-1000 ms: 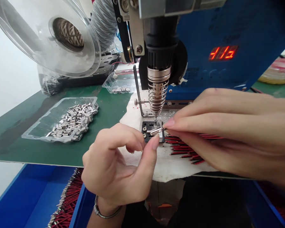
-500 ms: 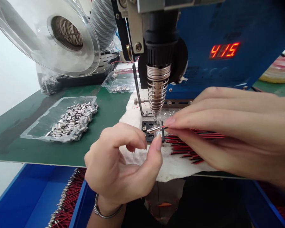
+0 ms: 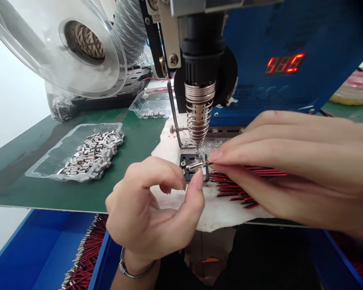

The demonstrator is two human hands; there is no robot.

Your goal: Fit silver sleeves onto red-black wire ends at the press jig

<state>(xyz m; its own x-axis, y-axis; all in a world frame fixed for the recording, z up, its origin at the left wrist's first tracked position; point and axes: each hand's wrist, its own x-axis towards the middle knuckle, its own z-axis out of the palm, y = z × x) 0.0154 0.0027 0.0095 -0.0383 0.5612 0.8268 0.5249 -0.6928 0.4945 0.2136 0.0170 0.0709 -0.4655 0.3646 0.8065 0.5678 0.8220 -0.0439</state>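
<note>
Under the tip of the soldering iron (image 3: 199, 117) lies a small silver motor (image 3: 195, 166), on a black fixture (image 3: 186, 158). My right hand (image 3: 278, 161) pinches a red and black wire pair (image 3: 207, 162) between thumb and fingertips, its end at the motor's right end. My left hand (image 3: 157, 205) is just in front of the motor, with its fingers curled and a gap between thumb and forefinger. Its thumb tip is close below the motor; whether they touch I cannot tell. Beneath my right hand lies a bundle of red and black wires (image 3: 230, 189).
A clear tray (image 3: 45, 171) of small silver cylinders stands on the green table at left, another clear tray (image 3: 139, 105) behind it. A clear fume hood (image 3: 115, 76) hangs at upper left. The blue machine (image 3: 254, 92) fills the back right. A blue bin (image 3: 45, 241) holds wired parts.
Both hands stay almost in place, my left hand shifting very slightly left. My right hand keeps its pinch on the wires at the motor's end.
</note>
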